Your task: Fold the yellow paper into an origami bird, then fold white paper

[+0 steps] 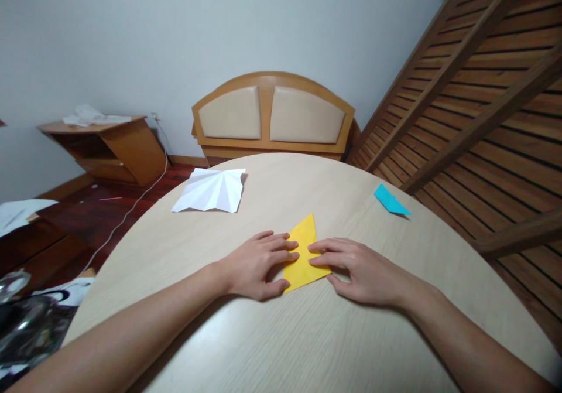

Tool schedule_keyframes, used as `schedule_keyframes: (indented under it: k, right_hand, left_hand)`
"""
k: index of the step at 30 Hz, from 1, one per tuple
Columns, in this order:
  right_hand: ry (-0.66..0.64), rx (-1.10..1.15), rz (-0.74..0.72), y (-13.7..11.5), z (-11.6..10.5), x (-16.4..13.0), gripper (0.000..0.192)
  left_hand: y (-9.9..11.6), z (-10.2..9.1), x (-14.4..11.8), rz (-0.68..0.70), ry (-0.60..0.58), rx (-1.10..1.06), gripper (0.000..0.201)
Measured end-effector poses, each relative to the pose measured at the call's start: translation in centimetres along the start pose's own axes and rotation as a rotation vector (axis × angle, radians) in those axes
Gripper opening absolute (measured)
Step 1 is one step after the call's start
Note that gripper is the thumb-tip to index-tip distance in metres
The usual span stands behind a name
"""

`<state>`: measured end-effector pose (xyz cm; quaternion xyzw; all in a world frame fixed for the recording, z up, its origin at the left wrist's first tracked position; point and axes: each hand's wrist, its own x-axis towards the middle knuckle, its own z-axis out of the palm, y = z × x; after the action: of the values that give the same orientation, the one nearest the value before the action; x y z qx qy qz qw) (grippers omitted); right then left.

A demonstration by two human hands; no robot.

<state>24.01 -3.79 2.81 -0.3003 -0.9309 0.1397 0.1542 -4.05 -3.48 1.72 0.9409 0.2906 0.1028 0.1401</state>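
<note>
**Both hands flat on the yellow paper**

Near the middle of the round bench (307,334), a folded yellow paper (304,246) lies flat on the pale wood grain, its pointed tip aimed away from me. My left hand (257,264) rests on its left edge, fingers stretched out toward the right and pressing down, thumb tucked along the lower side next to the paper's bottom corner. My right hand (357,267) mirrors it from the other side, fingers extended leftward onto the paper's right edge. The fingertips of the two hands nearly meet over the sheet. Neither grip is closed around anything: both hands are spread flat, palms down, holding the paper against the bench by pressure alone.

Farther off on the left part of the bench sits a white paper (211,191), creased into a fan of radiating folds and lying partly raised, well apart from my hands. On the right, close to the bench's rim, a small blue paper (390,200) lies folded to a point, also well apart.

Beyond the bench stands a wooden headboard (272,118) with two padded beige panels, leaning against the plain wall. To its left is a low wooden shelf (109,144) with crumpled white sheets on top, and a white cable (132,211) trails across the dark floor. A slatted wooden frame (483,88) leans up the right side.
</note>
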Motion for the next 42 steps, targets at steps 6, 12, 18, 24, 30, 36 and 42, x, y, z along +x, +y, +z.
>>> schedule_keyframes:
  k: [6,12,18,24,30,36,42]
  right_hand:
    - [0.036,-0.011,-0.063,0.4,0.7,0.2,0.049]
    - [0.044,-0.037,-0.084,1.2,1.2,0.3,0.037]
    - [0.045,0.020,-0.074,0.9,0.9,0.7,0.019]
    - [0.042,0.177,0.049,0.5,1.2,1.2,0.012]
    - [0.099,0.277,0.153,0.7,2.0,1.4,0.009]
    - [0.130,0.273,0.170,0.7,2.4,1.5,0.011]
    - [0.189,0.217,0.185,0.3,3.0,1.7,0.015]
  left_hand:
    - [-0.3,-0.2,-0.2,0.033,-0.022,0.003,0.069]
    - [-0.3,-0.4,-0.1,0.028,-0.023,-0.016,0.052]
    - [0.2,0.3,0.0,-0.016,0.021,0.001,0.048]
    - [0.8,0.6,0.0,0.023,0.043,-0.005,0.056]
    - [0.9,0.6,-0.1,0.064,0.022,-0.013,0.066]
    - [0.6,0.4,-0.2,0.088,0.002,-0.044,0.063]
    - [0.6,0.5,-0.4,0.093,0.028,-0.057,0.059]
